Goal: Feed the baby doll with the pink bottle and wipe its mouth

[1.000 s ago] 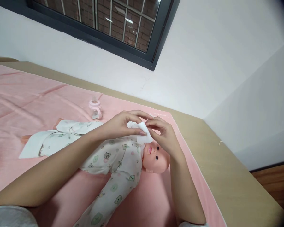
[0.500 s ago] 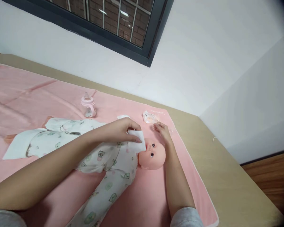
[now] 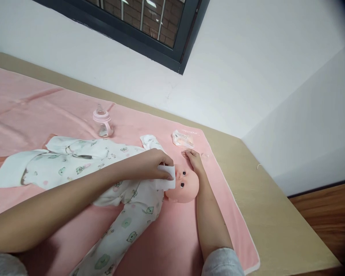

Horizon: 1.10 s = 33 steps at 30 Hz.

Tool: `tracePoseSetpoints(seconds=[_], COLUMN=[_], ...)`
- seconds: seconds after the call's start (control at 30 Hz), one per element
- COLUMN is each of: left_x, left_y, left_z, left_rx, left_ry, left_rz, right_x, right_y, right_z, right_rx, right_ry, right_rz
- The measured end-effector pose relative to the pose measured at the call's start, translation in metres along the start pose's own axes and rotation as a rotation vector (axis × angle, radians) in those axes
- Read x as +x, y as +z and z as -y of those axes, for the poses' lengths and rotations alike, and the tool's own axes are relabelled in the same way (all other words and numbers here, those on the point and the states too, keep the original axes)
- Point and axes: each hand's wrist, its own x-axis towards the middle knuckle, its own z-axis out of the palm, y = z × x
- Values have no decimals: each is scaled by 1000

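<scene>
Since one second ago, the two hands have separated: the left hand (image 3: 158, 163) now has the cloth (image 3: 168, 183) at the chin of the doll (image 3: 103, 147), and the right hand (image 3: 193, 159) has gone down past its head (image 3: 187, 188). At far left, the bare feet of the doll lie on the pink blanket (image 3: 60, 109), followed by white trousers printed with small animals. Behind these legs stands a bottle (image 3: 102, 122) with pink collar, clear teat and a handle on its right. Next comes the left arm, crossing over the printed shirt; its hand pinches the white cloth between thumb and fingers, just beside the mouth, but if the cloth presses on the chin I cannot tell. One sleeve reaches toward the lower edge, and the other lies beyond the left hand. Above, the window (image 3: 178, 50) has a dark frame. Near the far corner of the blanket lies a packet (image 3: 183, 138). Just before it, the right hand is loosely unfolded, fingers close together, its forearm along the crown of the head. Farther right extends the bare wood of the bench (image 3: 255, 199), then a brown panel (image 3: 333, 222).
</scene>
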Motion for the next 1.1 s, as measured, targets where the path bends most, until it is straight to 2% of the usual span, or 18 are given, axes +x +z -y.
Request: tracePoseSetpoints(seconds=[0.4,0.93,1.1], left_x=[0,0,0], left_y=[7,5,5], left_z=[-4,2,5], left_rx=[69,150,202], left_ry=[13,31,32], left_rz=[-19,-28,-76], right_x=[1,1,2], right_y=[-1,0,0], right_z=[-4,-5,-4], right_rx=[-29,-50,-77], right_ry=[-16,-24,-23], right_rz=[-6,-14,-18])
